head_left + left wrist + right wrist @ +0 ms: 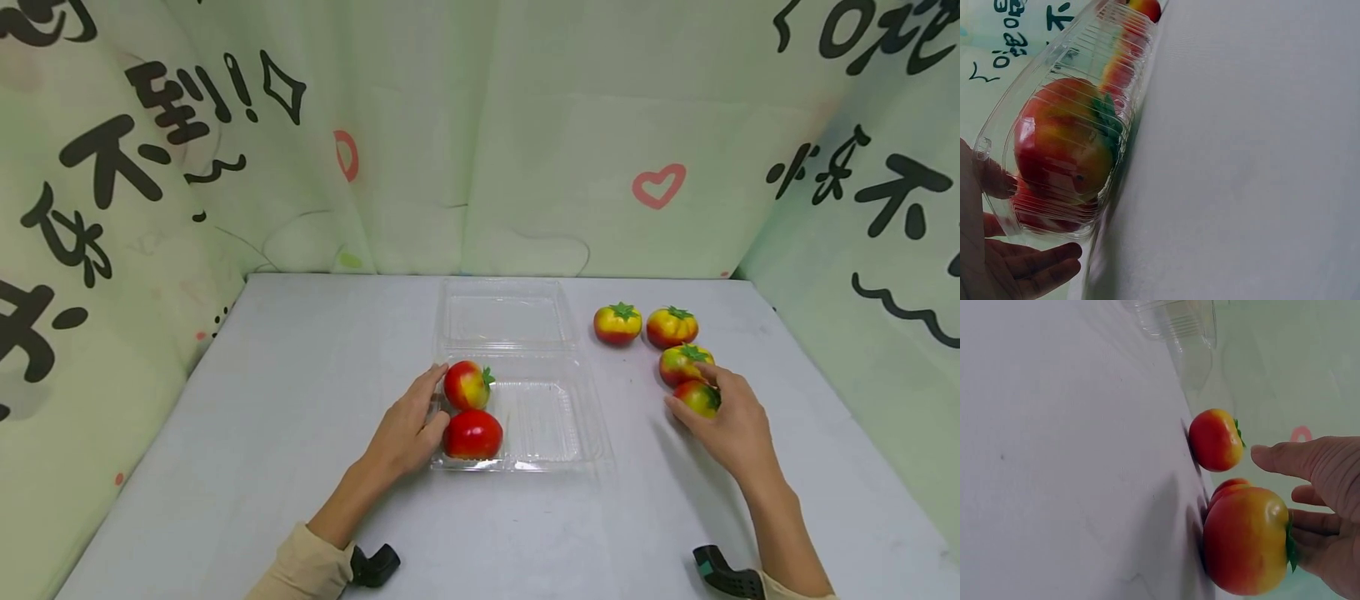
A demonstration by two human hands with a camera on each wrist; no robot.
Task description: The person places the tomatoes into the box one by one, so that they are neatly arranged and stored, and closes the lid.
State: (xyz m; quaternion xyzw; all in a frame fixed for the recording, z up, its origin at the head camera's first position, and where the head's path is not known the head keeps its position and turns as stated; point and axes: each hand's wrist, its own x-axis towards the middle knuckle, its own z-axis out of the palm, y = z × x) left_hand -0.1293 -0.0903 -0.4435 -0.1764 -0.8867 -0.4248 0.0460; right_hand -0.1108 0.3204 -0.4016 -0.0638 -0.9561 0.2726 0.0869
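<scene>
A clear plastic clamshell box (547, 425) lies on the table with its lid (504, 312) laid back. Two tomatoes sit along its left side: a red-and-yellow one (465, 385) with a green leafy top and a plain red one (473, 435) nearer me. My left hand (405, 429) holds the box's left wall by the rim, some fingers straight outside it. On the right, my right hand (723, 425) spreads thumb and fingers around the nearest loose tomato (697, 399). In the right wrist view, a gap shows between the thumb (1279, 457) and the large tomato (1247, 540).
Several loose tomatoes stand right of the box, including two at the back (617, 325) (672, 327) and one (681, 363) just beyond my right hand. A printed curtain (525, 167) hangs around the white table (300, 350).
</scene>
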